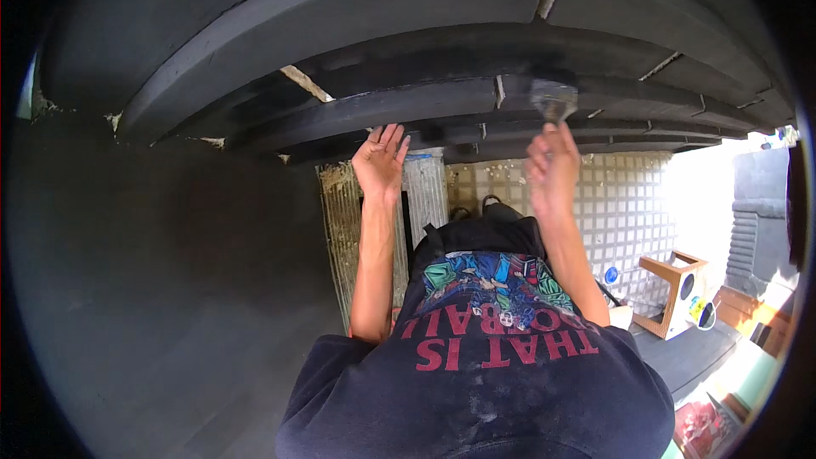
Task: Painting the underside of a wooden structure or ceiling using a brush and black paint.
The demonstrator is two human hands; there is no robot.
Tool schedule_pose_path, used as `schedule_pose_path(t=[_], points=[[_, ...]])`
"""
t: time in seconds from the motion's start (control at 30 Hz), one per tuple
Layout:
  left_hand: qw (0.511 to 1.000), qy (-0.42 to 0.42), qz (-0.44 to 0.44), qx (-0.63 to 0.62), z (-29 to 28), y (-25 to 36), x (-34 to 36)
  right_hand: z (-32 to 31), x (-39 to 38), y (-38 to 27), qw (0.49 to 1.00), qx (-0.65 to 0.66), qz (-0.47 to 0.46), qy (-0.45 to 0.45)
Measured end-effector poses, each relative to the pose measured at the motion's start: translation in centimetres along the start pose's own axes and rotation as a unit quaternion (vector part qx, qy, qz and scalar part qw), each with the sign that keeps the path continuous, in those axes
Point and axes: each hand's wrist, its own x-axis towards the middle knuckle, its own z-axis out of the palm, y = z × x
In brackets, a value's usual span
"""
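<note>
Gripping blurred brush (554, 97) by handle: right hand (552, 168), nearer, fingers closed. Brush lies at 12 o'clock from them, long axis roughly 12 to 6, head over dark ledge (408, 104). Left hand (380, 163) at 9 o'clock, fingers extended, empty.

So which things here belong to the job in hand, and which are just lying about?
Job in hand: blurred brush-like tool, held in the right hand; dark ledges by it.

Seemingly lying about: wooden-edged box; small blue round object.
</note>
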Motion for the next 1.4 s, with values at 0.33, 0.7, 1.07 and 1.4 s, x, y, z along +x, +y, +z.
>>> schedule_pose_path(t=[0.33,0.7,1.07,1.4], points=[[1.000,-0.026,-0.011,0.006,-1.0,-0.5,0.5,8.7,-2.5,7.9,0.949,-0.004,0.260,-0.177],[0.999,-0.022,-0.011,-0.031,-0.4,-0.1,0.6,5.0,1.9,2.8,0.922,0.173,0.310,-0.157],[1.000,-0.021,-0.004,-0.015,0.0,0.0,0.4,-0.7,0.1,-5.1,0.991,0.120,0.025,-0.051],[1.000,-0.013,-0.005,-0.021,0.7,-0.3,0.1,4.5,1.1,1.5,0.992,0.122,-0.038,-0.018]])
